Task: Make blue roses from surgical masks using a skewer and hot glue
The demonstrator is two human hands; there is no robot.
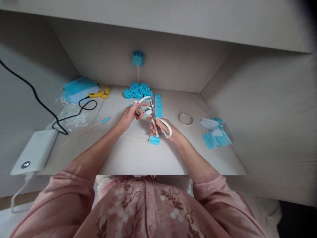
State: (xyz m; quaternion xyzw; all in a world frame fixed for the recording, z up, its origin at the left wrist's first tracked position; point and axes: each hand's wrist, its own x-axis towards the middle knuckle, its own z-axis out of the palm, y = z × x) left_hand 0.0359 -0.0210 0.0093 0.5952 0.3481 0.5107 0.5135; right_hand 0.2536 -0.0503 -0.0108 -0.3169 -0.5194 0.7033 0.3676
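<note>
Left hand (130,115) pinches a curled white strip (144,98) at mid-frame, probably steadying it; right hand (165,128), just beside but apart, grips scissors (154,117) (their handles (169,128) spread, presumably to hold them open).

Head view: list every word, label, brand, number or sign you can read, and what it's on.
Nothing is readable.
Power bank display: lit marks, too small and blurred to read.
Glue gun: no legible lettering.
Scissors: no legible lettering.
</note>
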